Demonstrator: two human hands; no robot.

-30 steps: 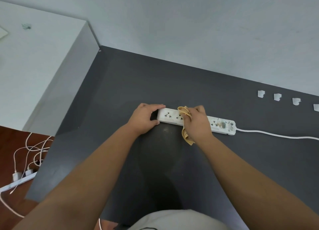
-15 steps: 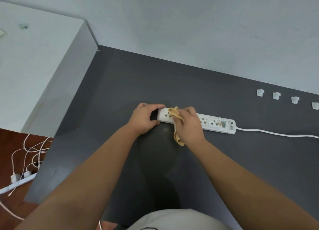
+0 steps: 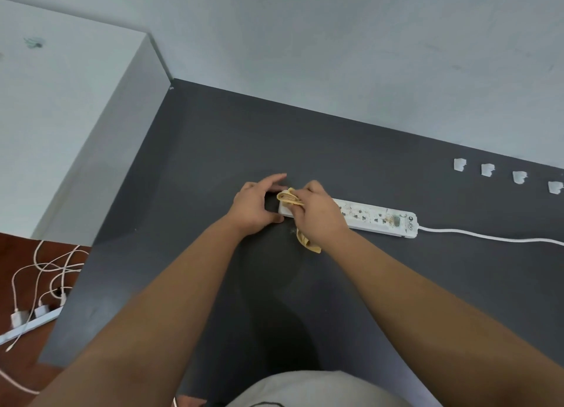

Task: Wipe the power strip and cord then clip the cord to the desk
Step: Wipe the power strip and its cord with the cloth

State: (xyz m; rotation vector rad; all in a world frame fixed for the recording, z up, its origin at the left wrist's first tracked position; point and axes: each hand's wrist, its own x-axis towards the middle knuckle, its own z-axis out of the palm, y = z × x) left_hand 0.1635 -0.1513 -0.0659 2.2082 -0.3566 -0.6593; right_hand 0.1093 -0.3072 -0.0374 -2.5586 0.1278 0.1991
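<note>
Centre of the frame, on the dark desk (image 3: pixel 335 150) — that's where both my hands meet at the left end of the white power strip (image 3: pixel 375 219). My left hand (image 3: pixel 254 206) cups that end, thumb against the near edge and fingers curled over the far side, steadying it. My right hand (image 3: pixel 317 213) is closed around a crumpled yellow cloth (image 3: pixel 288 197), pressing it onto the strip's top face; a tail of the cloth hangs out below my palm onto the desk. The strip lies flat, running toward the right, its sockets smudged with brownish marks. From its right end the white cord (image 3: pixel 488 235) trails off the right edge of the frame. Upper right, near the wall, four small white clips (image 3: pixel 459 164) sit in a row — well apart from the strip. Lower left, on the floor, another strip with chargers and cables (image 3: pixel 39 312).
</note>
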